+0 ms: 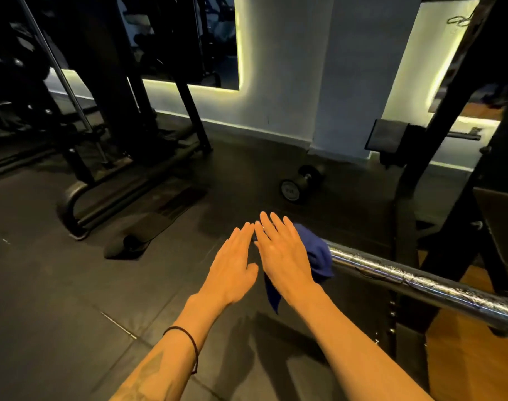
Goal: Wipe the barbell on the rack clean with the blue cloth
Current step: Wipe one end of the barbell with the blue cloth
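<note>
The chrome barbell (420,282) runs from the right edge toward the middle of the view, resting on a black rack (437,134). A blue cloth (319,256) is draped over its left end, with one corner hanging down. My right hand (281,253) lies flat on top of the cloth, fingers straight and together. My left hand (232,261) is flat beside it on the left, fingertips almost touching the right hand, holding nothing. The end of the bar under the cloth and hands is hidden.
A black dumbbell (300,183) lies on the dark rubber floor beyond the hands. A black machine frame (102,183) with a curved foot stands at the left. A white pillar (348,82) and lit mirrors stand behind. A black pad (387,137) juts from the rack.
</note>
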{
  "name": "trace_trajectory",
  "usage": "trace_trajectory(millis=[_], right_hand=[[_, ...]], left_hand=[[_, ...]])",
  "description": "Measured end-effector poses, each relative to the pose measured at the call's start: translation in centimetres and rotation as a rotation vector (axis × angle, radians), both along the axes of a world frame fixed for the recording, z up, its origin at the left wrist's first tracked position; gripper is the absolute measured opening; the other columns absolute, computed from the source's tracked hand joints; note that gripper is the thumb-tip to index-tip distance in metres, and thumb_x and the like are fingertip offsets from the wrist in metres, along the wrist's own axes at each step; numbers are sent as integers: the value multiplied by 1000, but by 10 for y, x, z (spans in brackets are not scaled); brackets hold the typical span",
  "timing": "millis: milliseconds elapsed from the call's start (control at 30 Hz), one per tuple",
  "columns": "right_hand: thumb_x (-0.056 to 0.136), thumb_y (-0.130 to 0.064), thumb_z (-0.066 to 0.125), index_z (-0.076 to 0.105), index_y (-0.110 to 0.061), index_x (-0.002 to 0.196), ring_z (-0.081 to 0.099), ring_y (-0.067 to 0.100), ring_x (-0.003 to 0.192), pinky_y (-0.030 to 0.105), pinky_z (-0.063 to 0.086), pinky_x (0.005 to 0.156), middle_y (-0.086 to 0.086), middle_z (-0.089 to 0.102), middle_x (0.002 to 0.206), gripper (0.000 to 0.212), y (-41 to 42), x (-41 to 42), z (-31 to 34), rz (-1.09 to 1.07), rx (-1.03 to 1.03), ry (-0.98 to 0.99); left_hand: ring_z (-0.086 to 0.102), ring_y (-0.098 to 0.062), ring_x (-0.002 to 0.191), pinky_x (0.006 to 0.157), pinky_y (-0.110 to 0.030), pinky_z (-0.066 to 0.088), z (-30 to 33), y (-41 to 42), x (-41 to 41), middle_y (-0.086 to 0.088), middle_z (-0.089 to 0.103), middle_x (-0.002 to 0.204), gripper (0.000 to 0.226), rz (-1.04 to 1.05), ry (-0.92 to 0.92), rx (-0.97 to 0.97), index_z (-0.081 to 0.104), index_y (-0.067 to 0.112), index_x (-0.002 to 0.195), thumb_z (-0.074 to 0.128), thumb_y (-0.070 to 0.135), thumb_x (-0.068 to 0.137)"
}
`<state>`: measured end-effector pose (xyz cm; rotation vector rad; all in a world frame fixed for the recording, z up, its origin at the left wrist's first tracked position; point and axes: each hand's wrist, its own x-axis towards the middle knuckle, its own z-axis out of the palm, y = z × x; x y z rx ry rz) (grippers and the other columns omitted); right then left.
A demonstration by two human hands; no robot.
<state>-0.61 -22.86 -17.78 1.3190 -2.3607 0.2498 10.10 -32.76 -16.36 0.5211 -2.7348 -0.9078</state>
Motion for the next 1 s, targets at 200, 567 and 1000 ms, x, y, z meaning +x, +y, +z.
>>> trace_trajectory(millis=[200,567,1000], right_hand=[[104,-31,47,37,-12,155,33,33,150,48,26,121,13,38,160,56,30,-14,8,-77,96,5],[99,-32,60,54,-12,145,52,32,136,47,41,112,12,57,146,51,-4,-1,5,-85,-30,-8],[105,-31,38,53,-12,140,56,27,121,46,37,110,5,62,127,42,20,1,14,-225,-138,-125]], left_hand=[[20,-22,150,119,-30,24,5,14,-6,4,18,165,85,0,-32,155,10,29,158,51,6,87],[61,11,80,71,-12,49,4,17,-10,16,52,127,82,80,30,414,27,40,149,56,-2,85],[58,4,72,79,-18,45,1,16,-12,13,33,157,85,69,17,354,21,39,155,57,3,85]])
